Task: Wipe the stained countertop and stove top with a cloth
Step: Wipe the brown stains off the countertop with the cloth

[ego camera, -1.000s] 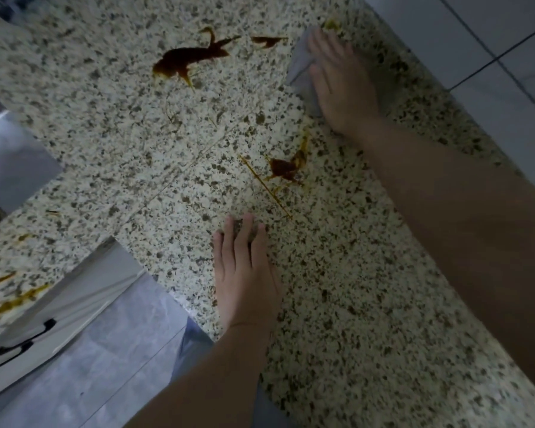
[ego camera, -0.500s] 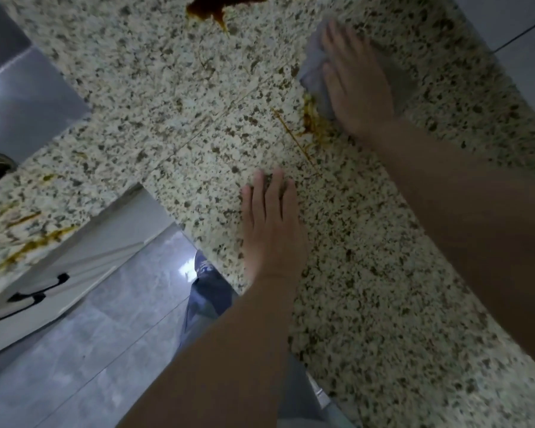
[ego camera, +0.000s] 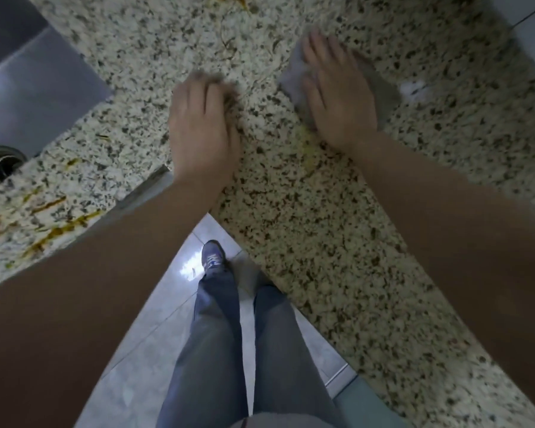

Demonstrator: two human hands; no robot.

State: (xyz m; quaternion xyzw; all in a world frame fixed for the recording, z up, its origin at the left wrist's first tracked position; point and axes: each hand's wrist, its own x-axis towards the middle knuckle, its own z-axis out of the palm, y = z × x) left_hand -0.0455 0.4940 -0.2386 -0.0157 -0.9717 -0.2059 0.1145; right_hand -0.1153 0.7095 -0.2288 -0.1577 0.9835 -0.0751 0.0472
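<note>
Pressing the cloth (ego camera: 294, 78) flat with straight fingers, right hand (ego camera: 337, 100); left hand (ego camera: 203, 131) seemingly relaxed on countertop (ego camera: 322, 242).

a home kitchen: a speckled granite countertop (ego camera: 306, 242) runs in an l-shape, with a stainless steel sink (ego camera: 40, 88) and its drain (ego camera: 0, 163) set into it, brown sauce stains (ego camera: 53, 233) on the stone, and glossy grey floor tiles (ego camera: 155, 341) below.

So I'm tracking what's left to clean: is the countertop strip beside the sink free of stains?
No, brown streaks still mark the countertop strip in front of the sink.
</note>
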